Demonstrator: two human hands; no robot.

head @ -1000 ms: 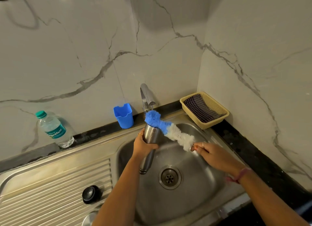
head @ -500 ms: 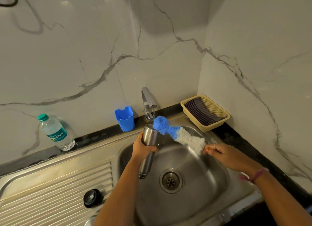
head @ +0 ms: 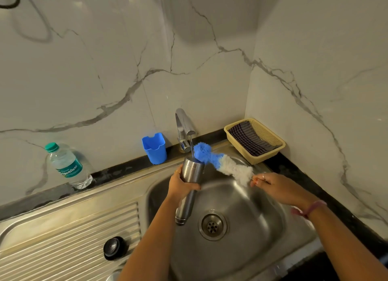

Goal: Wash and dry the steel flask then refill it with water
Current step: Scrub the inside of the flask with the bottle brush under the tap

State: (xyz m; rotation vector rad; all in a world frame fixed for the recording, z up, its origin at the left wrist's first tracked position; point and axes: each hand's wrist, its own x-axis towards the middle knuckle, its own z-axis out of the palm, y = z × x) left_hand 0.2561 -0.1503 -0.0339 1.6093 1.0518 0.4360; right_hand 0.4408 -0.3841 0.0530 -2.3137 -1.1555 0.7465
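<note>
Two hands: both curled tight.
Left hand (head: 182,185): wrapped round the steel flask (head: 190,182).
Right hand (head: 277,188): pinches the bottle brush (head: 222,163), angled toward the flask mouth.

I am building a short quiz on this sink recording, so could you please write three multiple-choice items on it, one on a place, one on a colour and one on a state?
1. Where does the black lid lie?
A. on the ribbed drainboard
B. in the yellow basket
C. on the flask's mouth

2. What colour is the tip of the bottle brush?
A. red
B. blue
C. black

3. What is the tap doing?
A. it is off
B. it runs into the blue cup
C. it runs into the steel flask

Answers:
1 A, the lid sits on the drainboard left of the basin.
2 B, the tip is blue and the rest white, held by the right hand.
3 C, a thin stream meets the flask's mouth, held by the left hand.
</note>
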